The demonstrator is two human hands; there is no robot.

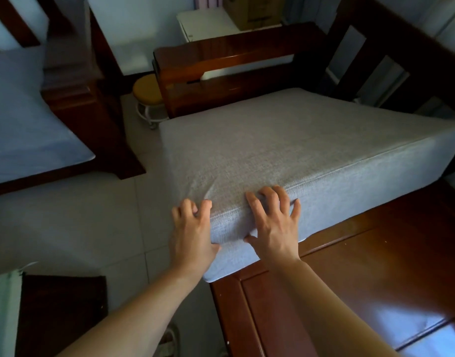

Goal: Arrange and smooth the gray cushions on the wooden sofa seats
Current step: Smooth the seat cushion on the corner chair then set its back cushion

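Two hands on one corner of the gray cushion (285, 148), that's where things are at. The cushion sits on the wooden sofa seat (375, 266) but skewed, its near corner hanging past the seat's front edge over the tiled floor (79, 228), with a good stretch of bare wood showing on the right of it. Its far side is up against the armrest (221, 65) and the slatted backrest (391, 55).

The left hand (191, 235) wraps the left face of that corner, fingers curled over the top edge and bunching the fabric a little. The right hand (272, 228) is spread on the front face, fingertips hooked over the top seam, thumb pressed low on the side.

Looks to me like the arranging step, not smoothing yet. Next move probably calls for swinging that corner to the right and back so the cushion squares up with the seat frame, then flattening the wrinkles near the corner.

Further out from the cushion: a second sofa seat (66, 86) with its own gray cushion (23, 119) to the left, and a small round stool (146, 91) behind the armrest.
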